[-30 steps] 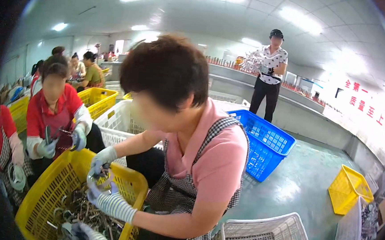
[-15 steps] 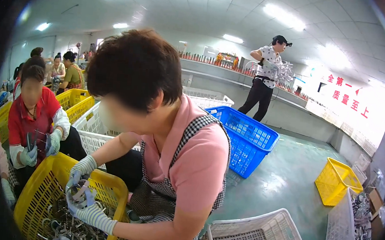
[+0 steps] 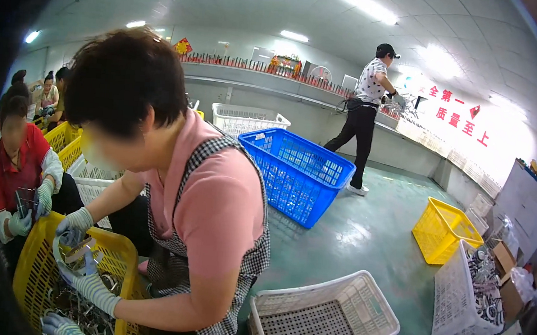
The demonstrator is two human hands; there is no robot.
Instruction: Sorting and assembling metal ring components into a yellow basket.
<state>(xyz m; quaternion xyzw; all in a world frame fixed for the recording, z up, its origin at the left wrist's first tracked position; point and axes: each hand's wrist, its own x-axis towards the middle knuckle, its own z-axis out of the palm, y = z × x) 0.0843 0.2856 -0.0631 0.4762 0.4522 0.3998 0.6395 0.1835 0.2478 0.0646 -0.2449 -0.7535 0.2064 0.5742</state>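
Parts [image 3: 81, 307] in L crate [image 3: 33, 275], hand [image 3: 64, 327] over its near end; nr co-worker [image 3: 216, 207] at its R edge, 2nd co-worker [image 3: 14, 174] past far edge. Floor [image 3: 387, 250]: front crate [image 3: 361, 305] R of nr co-worker, mid crate [image 3: 279, 187] behind, back crate [image 3: 247, 122] beyond. Flr R side: loaded crate [image 3: 455, 308], carton [image 3: 511, 296] to its R, side crate [image 3: 435, 235] behind. Standing person [image 3: 366, 99] behind mid crate's R end, nr ledge [image 3: 274, 86].

Wearer's striped-gloved hand [image 3: 65, 327] (L/R unclear) at lower edge, by shiny metal parts [image 3: 84, 310] in yellow slatted plastic basket [image 3: 32, 269]. Co-worker in pink top & b/w checked apron [image 3: 217, 195] leans over it, both gloved hands [image 3: 98, 292] on pale metal piece [image 3: 79, 254]. To R: blue plastic crate [image 3: 297, 197], white plastic crate w/ perforated bottom [image 3: 362, 298], yellow plastic crate [image 3: 430, 238], white crate w/ metal pcs [image 3: 451, 311].
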